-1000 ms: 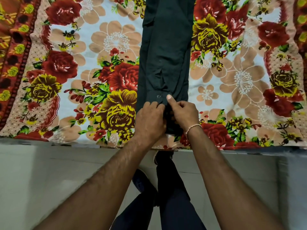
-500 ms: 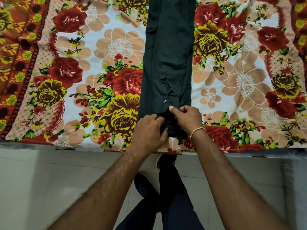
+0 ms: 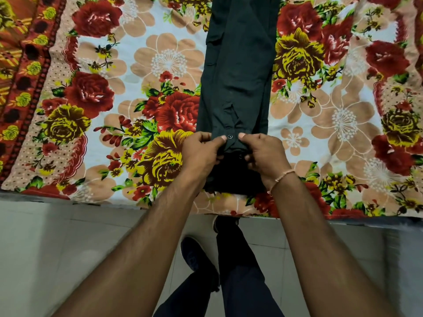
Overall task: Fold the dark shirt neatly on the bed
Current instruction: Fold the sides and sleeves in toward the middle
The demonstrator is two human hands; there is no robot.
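Left hand [image 3: 201, 154] pinching shirt [image 3: 238, 83] near its button [image 3: 230, 136]. Shirt lying lengthwise mid-bed [image 3: 137, 65] (top cut off by frame). Right hand [image 3: 263, 154] gripping same fold, fingertips hidden under cloth.

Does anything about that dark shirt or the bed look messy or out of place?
Nothing stands out. The dark shirt lies as a straight narrow strip on the floral bedsheet, and the left hand and right hand pinch its near end.
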